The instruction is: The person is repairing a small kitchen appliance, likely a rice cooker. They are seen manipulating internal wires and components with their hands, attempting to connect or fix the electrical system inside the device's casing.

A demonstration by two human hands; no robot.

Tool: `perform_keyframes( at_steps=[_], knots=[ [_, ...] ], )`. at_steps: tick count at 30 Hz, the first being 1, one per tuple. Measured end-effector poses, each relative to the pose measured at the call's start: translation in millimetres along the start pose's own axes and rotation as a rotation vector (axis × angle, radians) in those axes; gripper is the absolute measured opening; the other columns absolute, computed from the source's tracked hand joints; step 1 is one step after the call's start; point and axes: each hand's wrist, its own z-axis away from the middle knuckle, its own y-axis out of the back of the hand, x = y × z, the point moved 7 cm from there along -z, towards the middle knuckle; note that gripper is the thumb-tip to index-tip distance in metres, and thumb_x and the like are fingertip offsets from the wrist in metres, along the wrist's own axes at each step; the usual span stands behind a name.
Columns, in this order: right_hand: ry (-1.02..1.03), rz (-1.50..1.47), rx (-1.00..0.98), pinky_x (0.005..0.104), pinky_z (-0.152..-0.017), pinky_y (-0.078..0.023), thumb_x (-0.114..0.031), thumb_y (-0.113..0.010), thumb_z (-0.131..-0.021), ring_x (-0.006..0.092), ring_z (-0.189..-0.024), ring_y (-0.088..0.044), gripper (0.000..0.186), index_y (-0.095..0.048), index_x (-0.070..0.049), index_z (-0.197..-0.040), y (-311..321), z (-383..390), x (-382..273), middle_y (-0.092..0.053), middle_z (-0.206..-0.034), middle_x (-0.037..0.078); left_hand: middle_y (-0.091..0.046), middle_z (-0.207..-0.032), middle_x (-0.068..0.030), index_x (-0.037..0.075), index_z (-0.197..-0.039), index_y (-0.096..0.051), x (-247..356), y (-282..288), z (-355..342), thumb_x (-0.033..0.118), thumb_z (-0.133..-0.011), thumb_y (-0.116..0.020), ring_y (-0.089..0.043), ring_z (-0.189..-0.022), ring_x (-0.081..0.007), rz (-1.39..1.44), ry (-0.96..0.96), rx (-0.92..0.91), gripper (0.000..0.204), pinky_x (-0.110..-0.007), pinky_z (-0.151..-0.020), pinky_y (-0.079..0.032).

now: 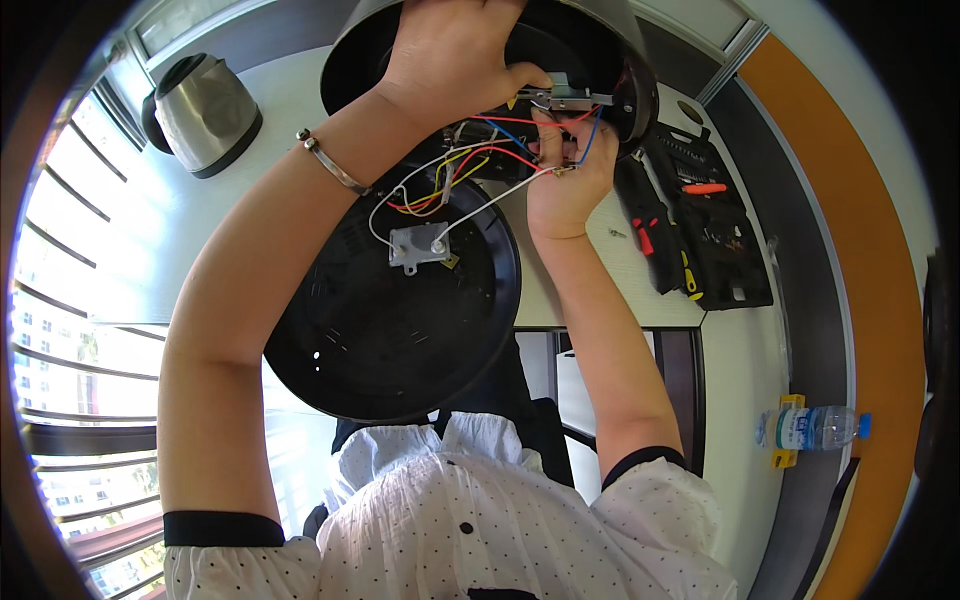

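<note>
A round appliance shell (640, 60) with a silvery outside and dark inside lies tipped at the top. My left hand (455, 55) reaches over its rim, closed on the wall; its thumb presses a small metal switch bracket (572, 98) inside. Most of that hand's fingers are cut off by the frame's upper edge. Beneath the bracket, my right hand (575, 165) is curled around coloured wires (515, 150), one finger reaching up toward the bracket. White wires run to a grey metal plate with two terminals (420, 247) on a black round dish (390, 340), nearest my body.
A steel kettle (205, 115) stands at the far left of the white table (285, 85). To the right lie an open black tool case (725, 230), red-and-black handled tool (645, 235) and yellow-handled screwdriver (690, 275). A water bottle (815, 428) is farther right.
</note>
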Motion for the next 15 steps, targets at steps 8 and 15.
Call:
perform_keyframes(
  at_steps=[8, 15],
  knots=[
    [-0.316, -0.353, -0.02, 0.0224, -0.053, -0.051, -0.006, -0.074, -0.077, 0.0131, -0.06, -0.063, 0.02, -0.059, 0.006, -0.082, -2.4, -0.7, 17.5, -0.06, -0.082, 0.007, -0.055, -0.101, -0.0261, -0.003, -0.109, -0.052, -1.2, -0.7, 1.1, 0.029, -0.061, -0.079, -0.052, -0.095, -0.0433, -0.028, -0.001, -0.017, 0.063, -0.049, -0.085, -0.04],
    [-0.511, -0.499, -0.002, 0.0231, -0.05, -0.052, -0.006, -0.076, -0.074, 0.0136, -0.056, -0.061, 0.021, -0.06, 0.007, -0.079, -5.7, -0.1, 24.1, -0.058, -0.077, 0.008, -0.053, -0.107, -0.0262, -0.003, -0.116, -0.049, -0.1, 1.2, 1.0, 0.031, -0.061, -0.079, -0.05, -0.101, -0.0436, -0.051, -0.033, 0.006, 0.072, -0.049, -0.088, -0.039]
  ],
)
